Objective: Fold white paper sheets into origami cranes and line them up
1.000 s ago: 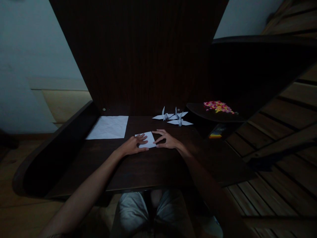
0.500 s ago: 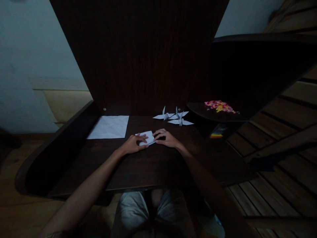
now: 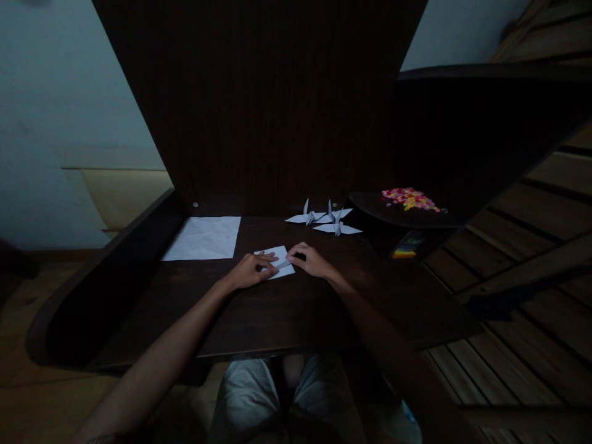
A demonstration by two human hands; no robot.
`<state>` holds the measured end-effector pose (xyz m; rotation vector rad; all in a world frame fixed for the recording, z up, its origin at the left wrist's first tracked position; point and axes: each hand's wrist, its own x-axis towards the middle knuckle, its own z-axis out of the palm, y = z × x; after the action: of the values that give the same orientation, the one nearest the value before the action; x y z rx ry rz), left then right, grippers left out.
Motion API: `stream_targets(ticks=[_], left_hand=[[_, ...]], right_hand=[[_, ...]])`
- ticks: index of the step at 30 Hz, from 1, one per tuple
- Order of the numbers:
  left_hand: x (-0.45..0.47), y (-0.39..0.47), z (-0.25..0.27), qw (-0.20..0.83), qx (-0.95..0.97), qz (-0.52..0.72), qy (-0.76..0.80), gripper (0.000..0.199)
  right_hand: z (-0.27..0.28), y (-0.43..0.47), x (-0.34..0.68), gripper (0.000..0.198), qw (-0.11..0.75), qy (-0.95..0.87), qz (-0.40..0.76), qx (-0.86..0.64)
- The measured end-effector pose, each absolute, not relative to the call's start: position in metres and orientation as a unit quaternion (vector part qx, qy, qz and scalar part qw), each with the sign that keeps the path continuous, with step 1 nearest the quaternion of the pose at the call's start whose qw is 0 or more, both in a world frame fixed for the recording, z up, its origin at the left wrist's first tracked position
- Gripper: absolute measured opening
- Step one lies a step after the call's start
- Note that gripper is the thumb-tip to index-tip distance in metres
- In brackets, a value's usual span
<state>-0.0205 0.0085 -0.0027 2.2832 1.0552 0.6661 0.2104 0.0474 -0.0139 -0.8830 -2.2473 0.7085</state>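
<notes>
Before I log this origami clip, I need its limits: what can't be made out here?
- Small folded paper, head view: both hands cover much of it, so its fold lines are hidden.
- Left hand and right hand: the dim light hides the grip.
- Colourful heap on the dark side shelf: too small to identify.
- Paper cranes: they overlap, so their count is uncertain.
- Flat white sheet: any marks are lost in the dark.
</notes>
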Motion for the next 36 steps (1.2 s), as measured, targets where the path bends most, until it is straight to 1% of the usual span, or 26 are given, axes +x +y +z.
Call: stream_targets(ticks=[3, 6, 10, 13, 17, 19, 21, 24, 27, 30, 33, 36], left_hand=[[-0.019, 0.01, -0.006, 0.266, 0.845, 0.255, 0.388, 0.03], [-0.019, 0.01, -0.008, 0.265, 0.836, 0.259, 0.404, 0.035], [-0.018, 0.009, -0.009, 0.271, 0.831, 0.274, 0.401, 0.041], [-0.016, 0.008, -0.008, 0.261, 0.839, 0.296, 0.375, 0.036], [-0.016, 0.009, -0.011, 0.212, 0.864, 0.268, 0.369, 0.026], [-0.016, 0.01, -0.014, 0.177, 0.869, 0.259, 0.383, 0.029], [-0.016, 0.011, -0.016, 0.142, 0.865, 0.259, 0.405, 0.037], [-0.015, 0.01, -0.015, 0.119, 0.854, 0.251, 0.441, 0.047], [-0.015, 0.008, -0.011, 0.127, 0.819, 0.261, 0.495, 0.055], [-0.016, 0.009, -0.008, 0.176, 0.777, 0.304, 0.523, 0.051], [-0.019, 0.012, -0.008, 0.22, 0.751, 0.356, 0.511, 0.042], [-0.023, 0.015, -0.008, 0.216, 0.756, 0.364, 0.499, 0.039]], right_hand=[[-0.017, 0.047, 0.207, 0.012, 0.31, -0.85, 0.241, -0.352], [-0.019, 0.048, 0.206, 0.01, 0.309, -0.856, 0.22, -0.351], [-0.023, 0.047, 0.204, 0.01, 0.289, -0.857, 0.185, -0.386], [-0.023, 0.044, 0.202, 0.011, 0.271, -0.853, 0.14, -0.423], [-0.019, 0.039, 0.197, 0.013, 0.258, -0.862, 0.083, -0.428], [-0.017, 0.037, 0.196, 0.016, 0.255, -0.872, 0.082, -0.41], [-0.017, 0.037, 0.194, 0.022, 0.255, -0.886, 0.101, -0.374], [-0.019, 0.037, 0.194, 0.031, 0.257, -0.902, 0.115, -0.327], [-0.019, 0.036, 0.194, 0.029, 0.25, -0.904, 0.096, -0.335], [-0.017, 0.034, 0.195, 0.023, 0.241, -0.9, 0.088, -0.352], [-0.014, 0.032, 0.196, 0.032, 0.222, -0.904, 0.082, -0.357], [-0.013, 0.031, 0.197, 0.039, 0.192, -0.915, 0.063, -0.35]])
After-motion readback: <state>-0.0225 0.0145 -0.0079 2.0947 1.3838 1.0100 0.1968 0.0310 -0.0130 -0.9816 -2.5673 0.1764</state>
